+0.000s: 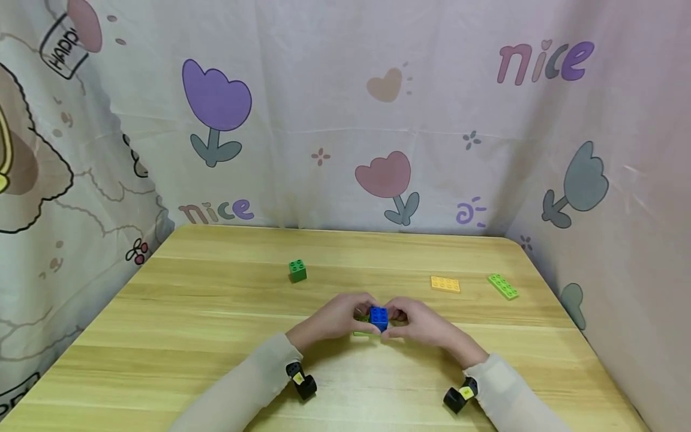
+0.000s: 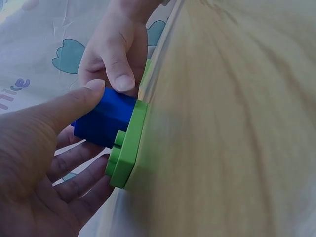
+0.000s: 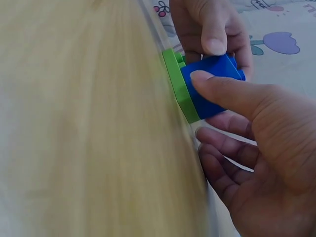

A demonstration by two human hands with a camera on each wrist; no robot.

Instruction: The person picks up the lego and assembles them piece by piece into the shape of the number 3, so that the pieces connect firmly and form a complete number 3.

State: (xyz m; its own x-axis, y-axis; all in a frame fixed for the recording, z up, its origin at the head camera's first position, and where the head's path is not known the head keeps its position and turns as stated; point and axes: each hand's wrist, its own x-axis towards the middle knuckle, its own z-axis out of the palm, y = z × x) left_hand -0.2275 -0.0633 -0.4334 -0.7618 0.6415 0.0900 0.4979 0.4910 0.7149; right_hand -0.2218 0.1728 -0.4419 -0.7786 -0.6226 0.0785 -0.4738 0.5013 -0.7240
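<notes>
A blue building brick with studs on top sits on one end of a light green flat brick, low over the wooden table. My left hand holds the blue brick from the left, its thumb on the near side and its fingers behind. From the right, my right hand grips the same brick; its thumb lies against the blue side in the right wrist view. Bare studs of the green flat brick show beside the blue brick in the left wrist view. Fingers partly hide both pieces.
A dark green brick stands farther back on the table, to the left. At the back right lie a yellow flat brick and another light green flat brick. A printed curtain hangs behind the table's far edge.
</notes>
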